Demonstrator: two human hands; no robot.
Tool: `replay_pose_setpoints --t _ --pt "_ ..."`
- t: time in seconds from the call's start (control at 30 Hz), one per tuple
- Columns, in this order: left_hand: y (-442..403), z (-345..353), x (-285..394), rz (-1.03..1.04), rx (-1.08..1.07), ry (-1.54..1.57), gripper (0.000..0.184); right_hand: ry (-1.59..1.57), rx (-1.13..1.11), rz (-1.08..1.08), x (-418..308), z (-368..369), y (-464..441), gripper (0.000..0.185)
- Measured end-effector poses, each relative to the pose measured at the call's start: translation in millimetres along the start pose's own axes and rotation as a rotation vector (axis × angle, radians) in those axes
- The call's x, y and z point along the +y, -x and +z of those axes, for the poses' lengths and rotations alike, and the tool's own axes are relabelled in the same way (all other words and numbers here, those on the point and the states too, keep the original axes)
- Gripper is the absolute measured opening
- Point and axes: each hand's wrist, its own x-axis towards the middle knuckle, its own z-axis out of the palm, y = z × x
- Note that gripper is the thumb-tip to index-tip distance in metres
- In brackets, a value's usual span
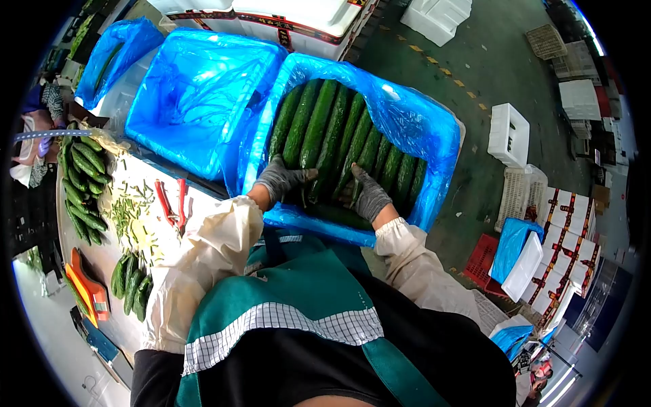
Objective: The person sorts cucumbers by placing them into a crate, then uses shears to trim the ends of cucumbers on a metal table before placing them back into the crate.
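Long dark green cucumbers lie side by side in a foam box lined with blue plastic film. My left hand, in a grey glove, grips cucumbers at their near ends on the left of the row, thumb pointing right. My right hand, gloved too, is on cucumbers near the middle, its thumb lying along the top. The fingertips of both hands are partly hidden among the cucumbers. Another cucumber lies crosswise along the near wall, below the hands.
A second blue-lined box stands at the left. On the table are red-handled shears, green trimmings, piled cucumbers and an orange tool. White foam boxes and a red crate sit on the floor at right.
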Motion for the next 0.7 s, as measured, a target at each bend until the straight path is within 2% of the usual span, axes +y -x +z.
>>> replay_pose_setpoints --t 0.07,0.1,0.17,0.27,0.3,0.37,0.47,0.53,0.6,0.63,0.7 --pt "-1.7 9.8 2.9 -0.05 0.106 -0.353 0.071 -0.037 -0.019 -0.036 -1.0 5.0 8.7 0.059" --pt "-3.2 10.2 -2.5 -0.081 0.084 -0.31 0.07 -0.036 -0.015 -0.041 1.5 -1.5 1.5 0.059" --pt "3.2 16.7 10.1 -0.052 0.051 -0.25 0.072 -0.12 -0.262 -0.049 7.2 -15.7 -21.6 0.064" --pt "-2.3 18.0 7.8 -0.026 -0.006 -0.156 0.076 -0.056 -0.133 -0.027 7.0 -4.0 -8.5 0.072" --pt "-3.7 20.7 9.8 -0.11 0.053 -0.242 0.076 -0.054 -0.133 -0.026 10.6 -8.0 -15.6 0.072" --pt "-4.2 27.0 13.6 -0.192 0.114 -0.326 0.076 0.163 0.0 -0.097 21.1 -19.5 -36.8 0.058" --pt "7.5 33.8 26.1 -0.111 0.206 -0.247 0.077 0.132 -0.013 -0.102 18.4 -15.6 -20.4 0.051" --pt "16.9 31.5 41.3 -0.139 0.035 -0.057 0.078 0.028 -0.036 -0.104 9.2 3.9 11.2 0.047" --pt "7.8 20.3 24.5 -0.12 -0.001 0.005 0.078 -0.081 -0.056 -0.111 24.3 -3.7 -3.0 0.044" --pt "3.3 18.4 18.9 -0.1 -0.033 0.072 0.079 0.274 -0.106 -0.49 48.9 -28.6 -44.1 0.043" --pt "3.6 24.5 16.4 -0.008 -0.007 0.099 0.078 0.639 -0.156 -0.869 49.2 -31.1 -57.9 0.043"
